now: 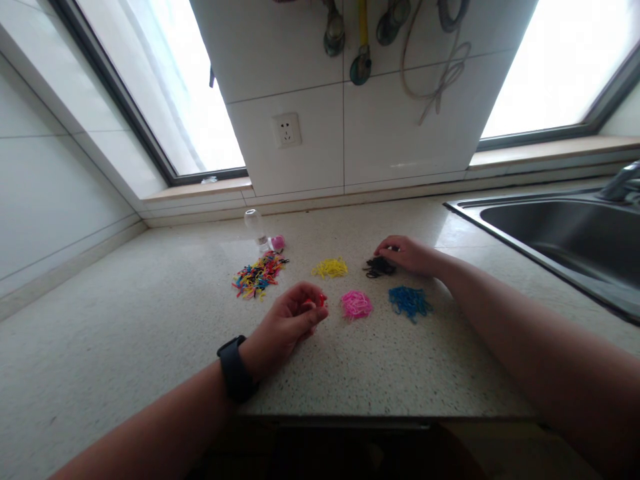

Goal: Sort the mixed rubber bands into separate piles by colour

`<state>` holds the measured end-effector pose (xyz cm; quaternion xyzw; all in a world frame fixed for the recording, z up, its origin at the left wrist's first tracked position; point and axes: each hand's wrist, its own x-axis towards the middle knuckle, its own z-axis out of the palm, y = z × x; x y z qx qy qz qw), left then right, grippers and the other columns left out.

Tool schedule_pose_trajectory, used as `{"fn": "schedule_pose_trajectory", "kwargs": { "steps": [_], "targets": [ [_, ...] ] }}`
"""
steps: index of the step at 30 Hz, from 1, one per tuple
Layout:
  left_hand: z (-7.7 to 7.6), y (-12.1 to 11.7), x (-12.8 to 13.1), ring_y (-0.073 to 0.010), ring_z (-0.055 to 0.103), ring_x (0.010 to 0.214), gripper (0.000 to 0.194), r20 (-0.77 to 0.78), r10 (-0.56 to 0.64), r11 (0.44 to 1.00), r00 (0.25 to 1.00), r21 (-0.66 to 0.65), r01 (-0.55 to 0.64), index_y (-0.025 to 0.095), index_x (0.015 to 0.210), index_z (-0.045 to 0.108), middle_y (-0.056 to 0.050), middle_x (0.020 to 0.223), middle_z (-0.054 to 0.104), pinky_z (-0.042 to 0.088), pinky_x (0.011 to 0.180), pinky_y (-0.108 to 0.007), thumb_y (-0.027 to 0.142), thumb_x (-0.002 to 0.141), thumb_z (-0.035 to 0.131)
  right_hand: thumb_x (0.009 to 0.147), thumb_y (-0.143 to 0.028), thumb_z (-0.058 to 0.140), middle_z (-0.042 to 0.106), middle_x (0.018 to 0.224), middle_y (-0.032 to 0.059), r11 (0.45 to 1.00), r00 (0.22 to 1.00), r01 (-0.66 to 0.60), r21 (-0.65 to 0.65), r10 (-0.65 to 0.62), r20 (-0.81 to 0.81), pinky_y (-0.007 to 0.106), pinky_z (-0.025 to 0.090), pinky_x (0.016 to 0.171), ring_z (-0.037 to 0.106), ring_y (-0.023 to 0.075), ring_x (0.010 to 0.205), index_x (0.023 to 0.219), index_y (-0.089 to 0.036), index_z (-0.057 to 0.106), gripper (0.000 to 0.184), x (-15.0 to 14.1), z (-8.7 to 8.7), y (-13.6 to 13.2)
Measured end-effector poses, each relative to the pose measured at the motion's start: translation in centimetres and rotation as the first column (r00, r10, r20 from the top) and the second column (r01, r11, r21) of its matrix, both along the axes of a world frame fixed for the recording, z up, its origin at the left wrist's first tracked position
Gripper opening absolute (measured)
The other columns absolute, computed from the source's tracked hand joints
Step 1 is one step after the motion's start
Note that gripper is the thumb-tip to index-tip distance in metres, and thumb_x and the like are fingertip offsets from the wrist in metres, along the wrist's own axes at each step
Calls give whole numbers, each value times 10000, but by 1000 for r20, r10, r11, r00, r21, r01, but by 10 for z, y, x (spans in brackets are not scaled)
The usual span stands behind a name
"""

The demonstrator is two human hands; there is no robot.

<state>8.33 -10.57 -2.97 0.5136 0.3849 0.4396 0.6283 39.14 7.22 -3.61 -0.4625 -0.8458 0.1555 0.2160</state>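
Small rubber bands lie sorted by colour on a speckled counter (pixel 125 333). A mixed-colour heap (pixel 257 275) sits at the left, then a yellow pile (pixel 330 268), a black pile (pixel 379 268), a pink pile (pixel 356 305) and a blue pile (pixel 409 301). My left hand (pixel 287 327), with a black watch on its wrist, is curled and pinches red bands (pixel 323 300) just left of the pink pile. My right hand (pixel 407 255) rests with its fingers bent on the right side of the black pile.
A small clear bottle (pixel 255 225) lies on its side with a pink cap (pixel 277 243) behind the mixed heap. A steel sink (pixel 565 240) fills the right. A wall socket (pixel 287 129) and hanging utensils sit on the tiled wall ahead. The counter's front edge is near me.
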Motion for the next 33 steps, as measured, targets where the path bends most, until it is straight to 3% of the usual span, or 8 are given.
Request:
{"fn": "schedule_pose_trajectory", "kwargs": {
  "steps": [9,21,33],
  "targets": [
    [1,1,1,-28,435,566,271,36,-31,997,999,77,28,194,945,514,45,803,524,322,484,-147,286,846,749,901,-325,507,740,996,102,1000,1000,-19,1,19,-12,376,504,856,670,254,936,951,-195,742,273,0,-2,2],
    [-1,1,1,-28,434,561,297,40,7,1000,999,22,-8,195,989,553,37,804,537,301,480,-148,332,827,762,899,-368,519,737,1003,99,1000,1000,-20,-3,19,-23,385,505,868,668,260,944,958,-204,747,287,3,-4,4],
    [1,0,1,-35,438,519,311,63,9,999,998,32,-11,171,820,515,59,677,514,281,469,-157,335,804,779,904,-326,519,742,1004,83,1000,1000,-19,13,19,-5,362,515,860,671,237,941,968,-208,743,261,2,-3,3]
  ]
}}
